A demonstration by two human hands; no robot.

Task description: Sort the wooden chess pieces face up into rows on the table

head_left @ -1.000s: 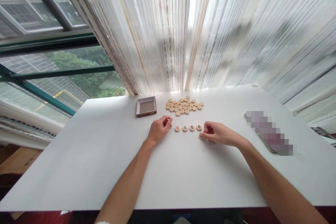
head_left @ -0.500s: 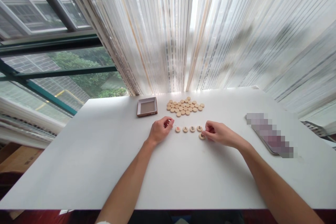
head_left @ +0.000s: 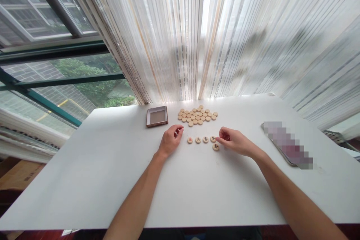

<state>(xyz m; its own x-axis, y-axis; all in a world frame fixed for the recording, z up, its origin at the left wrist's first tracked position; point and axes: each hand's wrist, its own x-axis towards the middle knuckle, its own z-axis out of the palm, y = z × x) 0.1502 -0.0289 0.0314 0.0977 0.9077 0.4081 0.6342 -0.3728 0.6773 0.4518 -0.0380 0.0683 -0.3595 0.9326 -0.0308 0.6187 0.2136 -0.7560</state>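
Single marked disc [head_left: 215, 147]: located on the table [head_left: 180, 187], just to the left of the right hand [head_left: 235, 141] and slightly on the body side of its thumb tip. The disc is round, without a long axis. The right hand is nearer; the left hand [head_left: 170, 138] is well apart.

Right hand: thumb and curled fingers slightly apart, gripping nothing; thumb tip at the end of the row of four discs [head_left: 205, 140]. Contact cannot be confirmed. The row runs sideways between the hands.

Left hand: fingers loosely curled, no disc visible; whether the tips meet cannot be determined.

Containers: a shallow box [head_left: 157, 116] sits beyond the left hand, to its left; its brown base shows. The unmarked discs [head_left: 193, 118] lie outside it, beyond the row.
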